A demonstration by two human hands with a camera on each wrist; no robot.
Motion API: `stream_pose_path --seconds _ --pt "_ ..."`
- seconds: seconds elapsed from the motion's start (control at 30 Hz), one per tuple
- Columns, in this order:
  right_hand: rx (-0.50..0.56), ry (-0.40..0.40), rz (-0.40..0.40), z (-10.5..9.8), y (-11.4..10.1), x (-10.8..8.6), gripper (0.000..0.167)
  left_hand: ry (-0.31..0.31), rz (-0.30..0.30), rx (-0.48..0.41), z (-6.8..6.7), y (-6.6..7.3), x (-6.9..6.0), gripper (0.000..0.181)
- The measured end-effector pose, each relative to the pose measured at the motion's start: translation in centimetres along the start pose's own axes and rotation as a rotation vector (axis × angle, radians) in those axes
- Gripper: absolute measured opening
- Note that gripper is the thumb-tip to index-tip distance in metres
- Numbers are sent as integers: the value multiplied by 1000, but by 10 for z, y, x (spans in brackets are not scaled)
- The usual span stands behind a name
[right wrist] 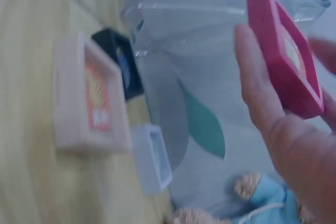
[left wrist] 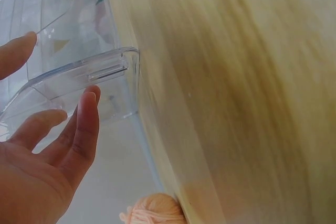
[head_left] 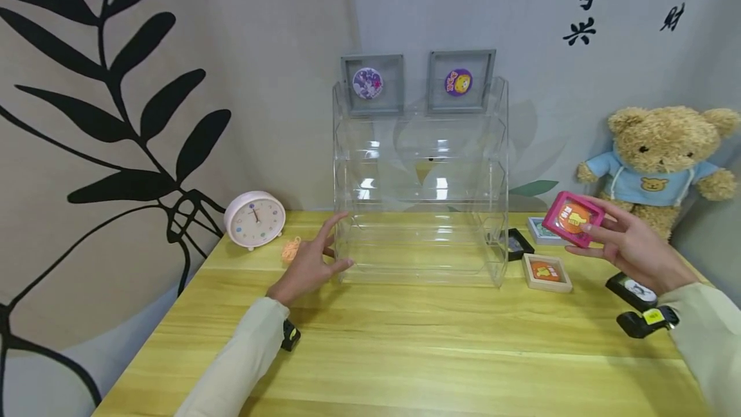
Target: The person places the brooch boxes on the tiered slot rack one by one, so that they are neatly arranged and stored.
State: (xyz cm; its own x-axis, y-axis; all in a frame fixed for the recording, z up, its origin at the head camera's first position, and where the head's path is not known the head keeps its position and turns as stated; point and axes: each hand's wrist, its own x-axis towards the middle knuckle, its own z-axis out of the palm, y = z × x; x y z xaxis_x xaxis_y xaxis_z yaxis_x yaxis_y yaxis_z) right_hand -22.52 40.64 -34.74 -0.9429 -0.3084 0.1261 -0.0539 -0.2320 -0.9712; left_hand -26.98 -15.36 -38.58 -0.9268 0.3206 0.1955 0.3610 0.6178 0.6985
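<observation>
A clear acrylic tiered rack (head_left: 417,275) stands on the table. My left hand (head_left: 309,269) is at its left side, fingers spread and fairly straight around the side panel (left wrist: 79,74); whether they press on it, I cannot tell. On the right, my right hand (head_left: 637,250) holds a small pink square frame (head_left: 573,219) with an orange picture, raised above the table and pinched between thumb and fingers. That pink frame (right wrist: 278,56) is tilted in the right wrist view. Two grey frames (head_left: 372,108) with round badges stand side by side on the rack's top tier.
Right of the rack lie a cream frame (head_left: 547,273), a black frame (head_left: 517,244), a white frame (head_left: 544,230) and a black item (head_left: 628,291) beneath the right hand. A teddy bear (head_left: 660,159) sits behind. At left are a pink clock (head_left: 255,219) and an orange yarn ball (head_left: 291,250).
</observation>
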Motion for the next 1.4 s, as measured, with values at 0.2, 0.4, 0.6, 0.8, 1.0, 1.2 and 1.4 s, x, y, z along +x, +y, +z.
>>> stream_pose_path --seconds 0.2,0.4,0.6,0.8,1.0,1.2,1.4 --pt "92 -94 -13 24 -11 9 51 -4 2 -5 -1 -1 1 95" --pt "-84 -119 -7 50 -26 24 50 -9 -5 -14 -1 1 0 94" --pt "-360 -63 0 76 -47 45 49 -17 -20 -21 -1 2 -1 95" --pt "-517 -3 55 102 -71 68 52 -11 -21 -15 -1 2 -1 95" --pt "-462 -8 27 125 -87 95 46 -4 -17 -21 0 2 0 94" --pt "-434 76 -5 148 -90 119 46 -19 -12 -21 3 2 -1 94" --pt "-446 134 -80 173 -96 149 43 -1 -5 -11 0 3 0 94"
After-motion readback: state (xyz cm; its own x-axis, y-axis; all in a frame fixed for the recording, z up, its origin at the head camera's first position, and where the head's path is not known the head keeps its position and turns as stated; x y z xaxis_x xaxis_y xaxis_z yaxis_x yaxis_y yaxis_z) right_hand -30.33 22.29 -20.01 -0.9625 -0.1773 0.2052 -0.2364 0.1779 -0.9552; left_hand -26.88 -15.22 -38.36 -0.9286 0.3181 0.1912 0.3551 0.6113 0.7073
